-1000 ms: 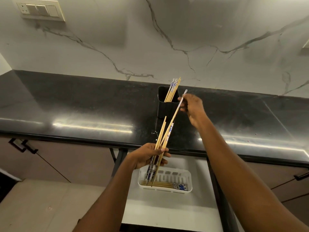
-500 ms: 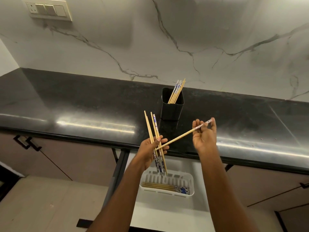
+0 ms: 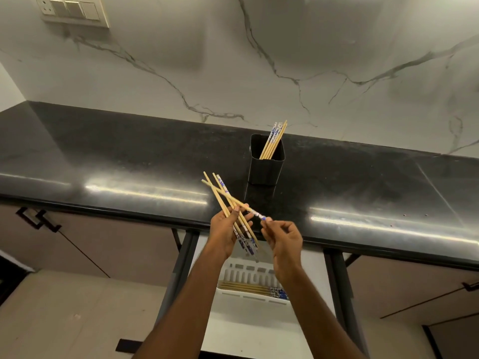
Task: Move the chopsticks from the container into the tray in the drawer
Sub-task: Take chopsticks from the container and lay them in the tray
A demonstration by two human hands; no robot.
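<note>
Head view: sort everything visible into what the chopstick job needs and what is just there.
Needed: black container with chopsticks left in it; bundle in the left hand; single chopstick pinched by the right hand; white tray in the open drawer.

Just there: countertop; switch plate; cabinet handles.

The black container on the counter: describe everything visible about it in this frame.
The black container is a tall, squarish holder with rounded corners and an open top, matte and plastic-looking. It stands upright on the glossy dark countertop near the marble-patterned wall. Several chopsticks remain inside, leaning toward its right rear corner, pale wood with some blue-and-white patterned ends up. Neither hand touches it.
</note>
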